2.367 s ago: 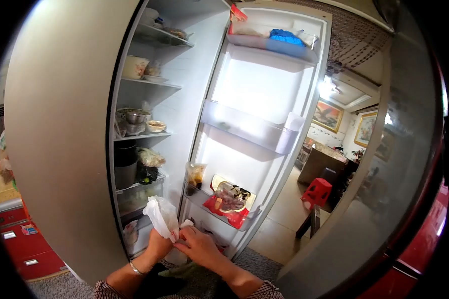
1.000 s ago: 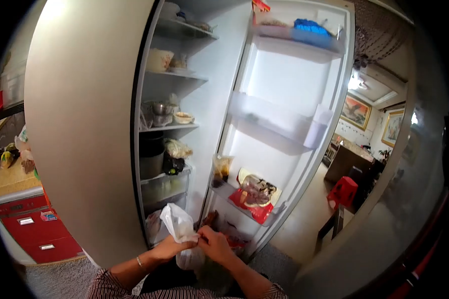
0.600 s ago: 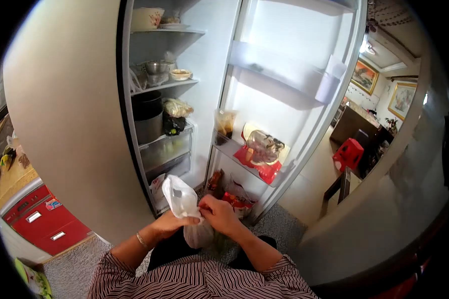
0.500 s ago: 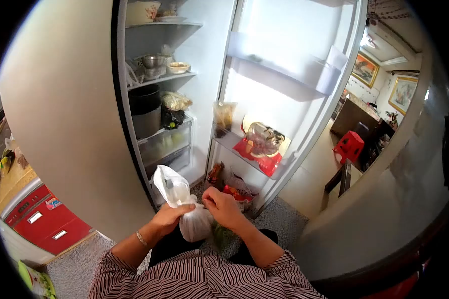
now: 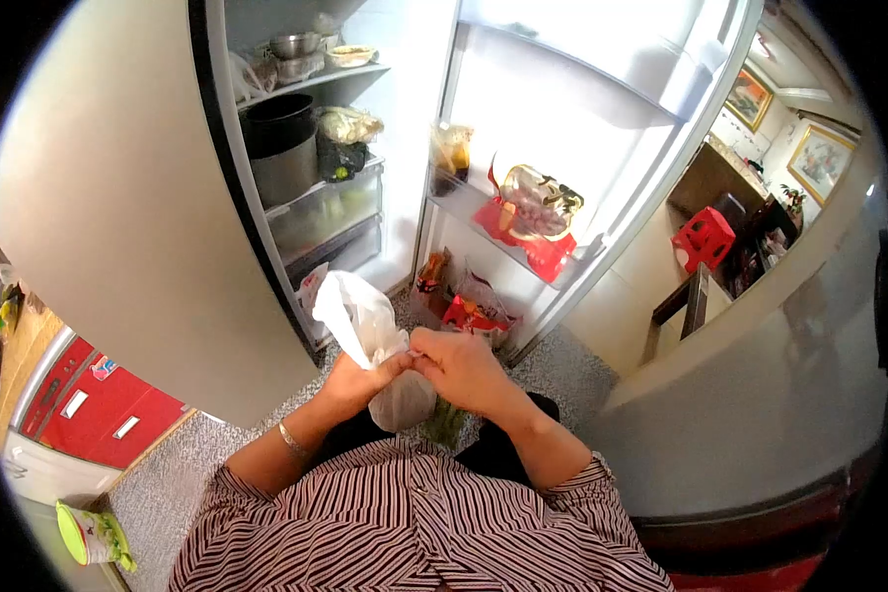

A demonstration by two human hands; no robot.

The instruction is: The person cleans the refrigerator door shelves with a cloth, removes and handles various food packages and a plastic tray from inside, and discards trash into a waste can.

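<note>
A white plastic bag is between my hands, low in front of the open fridge. Its neck is gathered, with a loose top flaring up and a rounded, filled lower part hanging beneath. My left hand is closed around the neck, thumb on top. My right hand is closed at the same neck, fingers pinched on the plastic against the left thumb. What the bag contains cannot be made out. Something green and leafy shows below the hands, partly hidden.
Fridge shelves hold a dark pot, metal bowls and bagged food. The open door carries packets in its rack. A tall fridge door panel stands at left. A green-rimmed bucket is at lower left.
My right hand has come in from beside the bag to grip its neck at the left thumb. The view has tilted downward, and both hands appear slightly higher.
</note>
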